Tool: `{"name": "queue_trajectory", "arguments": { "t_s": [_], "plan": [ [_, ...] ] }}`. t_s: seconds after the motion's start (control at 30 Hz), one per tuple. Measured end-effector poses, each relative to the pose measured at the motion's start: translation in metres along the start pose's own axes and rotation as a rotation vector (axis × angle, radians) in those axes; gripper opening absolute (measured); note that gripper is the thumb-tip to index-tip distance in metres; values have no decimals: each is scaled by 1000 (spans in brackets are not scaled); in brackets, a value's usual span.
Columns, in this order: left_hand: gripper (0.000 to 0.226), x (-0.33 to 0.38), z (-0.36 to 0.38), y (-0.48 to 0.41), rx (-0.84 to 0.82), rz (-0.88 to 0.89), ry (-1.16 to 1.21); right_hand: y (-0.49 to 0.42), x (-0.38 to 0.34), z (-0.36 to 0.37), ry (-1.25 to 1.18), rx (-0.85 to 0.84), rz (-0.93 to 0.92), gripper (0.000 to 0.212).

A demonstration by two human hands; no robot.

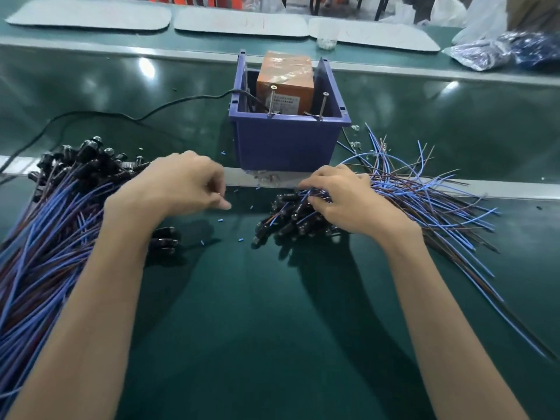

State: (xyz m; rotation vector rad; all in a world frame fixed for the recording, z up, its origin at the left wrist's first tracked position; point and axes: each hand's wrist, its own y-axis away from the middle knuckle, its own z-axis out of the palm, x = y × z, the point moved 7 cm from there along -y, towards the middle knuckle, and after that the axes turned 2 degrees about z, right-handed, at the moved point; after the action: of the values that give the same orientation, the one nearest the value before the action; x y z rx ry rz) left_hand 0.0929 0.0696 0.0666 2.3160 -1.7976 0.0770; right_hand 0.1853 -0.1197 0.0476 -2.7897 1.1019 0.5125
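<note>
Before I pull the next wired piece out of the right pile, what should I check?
1. Right hand grips wires in the right pile: ok.
2. One piece singled out: cannot tell, wires tangled.
3. Left hand free: cannot tell, fingers curled.
4. Blue bin upright between the hands: ok.
5. Black cable away from both hands: ok.
</note>
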Motion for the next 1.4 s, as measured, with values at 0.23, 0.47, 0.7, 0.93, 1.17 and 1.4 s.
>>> {"name": "queue_trajectory", "arguments": {
  "t_s": [0.23,0.47,0.7,0.93,1.17,1.4],
  "plan": [
    [17,71,-19,11,246,416,414,5,-34,-8,-189,28,-170,29],
    [11,105,-34,24,411,542,747,12,-35,-21,-728,6,-180,17],
    [16,105,-32,23,363,496,922,9,-21,-27,-772,85,-167,15],
    [37,76,-7,3,106,187,829,16,-10,-51,-918,236,-124,24],
    [32,45,12,-3,-114,24,444,28,-5,-85,-1262,298,-182,40],
    [24,29,-5,0,-3,-14,465,31,-5,-83,-1359,214,-124,32]
  ]
}}
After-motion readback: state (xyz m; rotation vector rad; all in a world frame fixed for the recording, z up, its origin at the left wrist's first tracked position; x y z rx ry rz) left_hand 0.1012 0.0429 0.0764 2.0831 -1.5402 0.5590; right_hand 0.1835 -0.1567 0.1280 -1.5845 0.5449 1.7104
